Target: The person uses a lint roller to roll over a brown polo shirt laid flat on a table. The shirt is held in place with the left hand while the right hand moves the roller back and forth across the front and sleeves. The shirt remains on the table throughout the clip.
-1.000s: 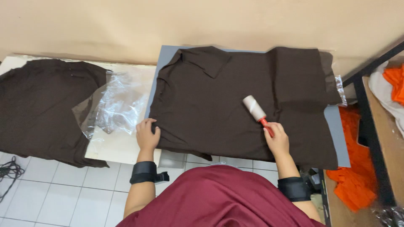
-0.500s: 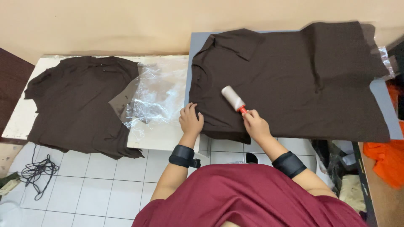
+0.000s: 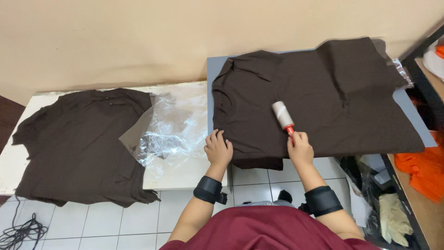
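Gripping the red handle of a lint roller (image 3: 283, 115), the right hand (image 3: 299, 149) is closed around it, the white roll resting on the dark brown shirt (image 3: 323, 97) just beyond the knuckles; the left hand (image 3: 218, 149) lies flat with fingers spread, pressing the shirt's lower edge near the grey board (image 3: 213, 74) under it; left of that hand sits crumpled clear plastic wrap (image 3: 178, 129) on the white table (image 3: 185, 173), and farther left a pile of brown shirts (image 3: 78, 143) (loosely stacked); both wrists wear black bands; right of the right hand, orange cloth (image 3: 423, 169) lies on a shelf.
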